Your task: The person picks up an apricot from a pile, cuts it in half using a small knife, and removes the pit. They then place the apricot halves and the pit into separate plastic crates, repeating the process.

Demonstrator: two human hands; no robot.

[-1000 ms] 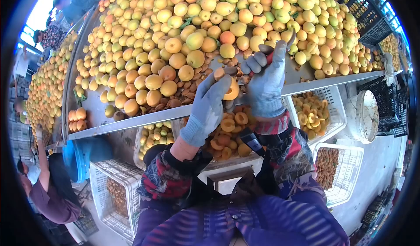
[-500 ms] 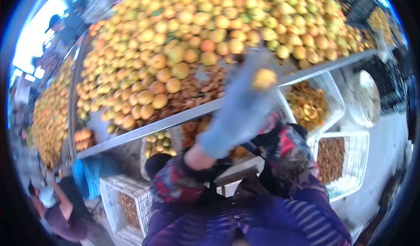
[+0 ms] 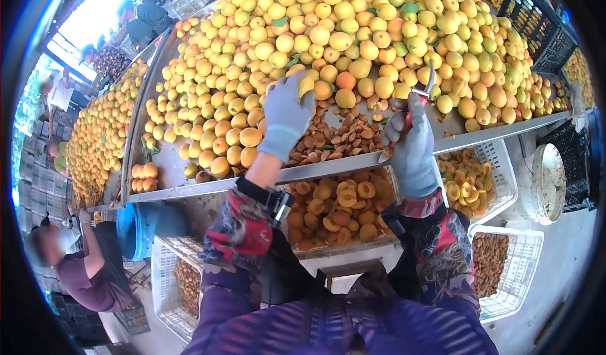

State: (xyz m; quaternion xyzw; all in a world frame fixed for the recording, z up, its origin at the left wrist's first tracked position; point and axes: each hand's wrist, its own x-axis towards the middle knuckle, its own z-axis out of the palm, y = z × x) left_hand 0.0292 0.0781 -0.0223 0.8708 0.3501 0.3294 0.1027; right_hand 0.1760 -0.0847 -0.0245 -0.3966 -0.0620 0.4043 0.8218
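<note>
From where I stand: left hand (image 3: pixel 287 112) is at the near edge of the fruit heap, and the yellow fruit (image 3: pixel 307 84) sits right at its fingertips, on the side toward the other hand. Left is clearly the nearer hand; right hand (image 3: pixel 413 143) is well apart, off to the right. Fruit is round, so no long axis to line up.

Left fingers are curled over that fruit; can't tell if they're actually gripping, since the glove hides the contact. Right fingers are wrapped around the red handle of a hooked knife (image 3: pixel 410 112); its long axis runs up and away from the wearer, bare metal blade curving at the top, clear of the left hand.

Materials: gloves are pale grey-blue knit, right one dark at the fingers. Fruit skin is smooth, yellow to orange. Between the hands, brown stones (image 3: pixel 341 139) lie loose on the metal desk (image 3: pixel 353 167): flattened ovals, rough and dull. Below its straight edge, cut fruit halves (image 3: pixel 344 198) show soft orange hollows.
</note>
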